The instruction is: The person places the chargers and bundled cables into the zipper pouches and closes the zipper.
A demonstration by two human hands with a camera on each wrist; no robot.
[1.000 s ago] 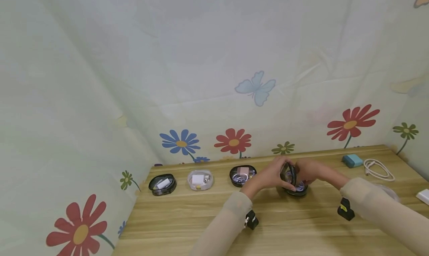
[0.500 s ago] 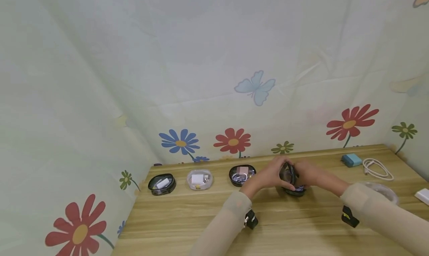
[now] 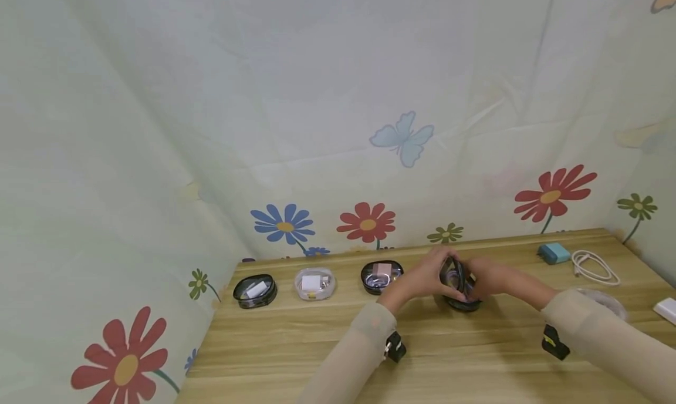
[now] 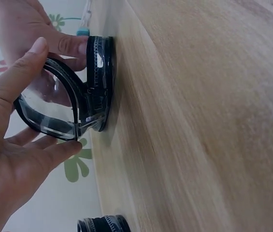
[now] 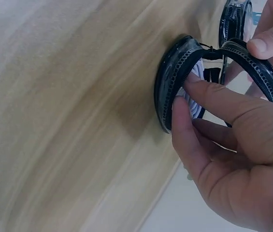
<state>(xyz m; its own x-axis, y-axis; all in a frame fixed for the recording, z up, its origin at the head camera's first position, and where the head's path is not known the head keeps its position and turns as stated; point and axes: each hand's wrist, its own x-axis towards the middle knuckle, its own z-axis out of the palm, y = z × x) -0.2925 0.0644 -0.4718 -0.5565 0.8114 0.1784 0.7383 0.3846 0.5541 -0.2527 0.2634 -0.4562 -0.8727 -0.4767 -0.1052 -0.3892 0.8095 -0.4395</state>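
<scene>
A small clear zip case with black trim (image 3: 463,305) stands unzipped on the wooden table. My left hand (image 3: 422,276) holds up its clear lid (image 4: 59,123), thumb on the upper rim and fingers along the lower one. Inside the case lies a coiled pale lavender cable (image 5: 195,102). My right hand (image 5: 242,140) reaches into the opening from the other side, its thumb and forefinger tips pinching at the coil just within the zip edge. In the head view, that hand's fingertips are mostly hidden behind the raised lid.
Along the back left stand a black-trimmed case (image 3: 256,291), a whitish case (image 3: 315,284) and another black-trimmed case (image 3: 381,278), each with items inside. To the right lie a blue charger (image 3: 554,253), a white cable (image 3: 597,268), a clear case (image 3: 604,303) and a white block (image 3: 666,310).
My right hand has shifted slightly at the case's opening, and its forearm has moved a little right and down. My left hand keeps holding the lid up.
</scene>
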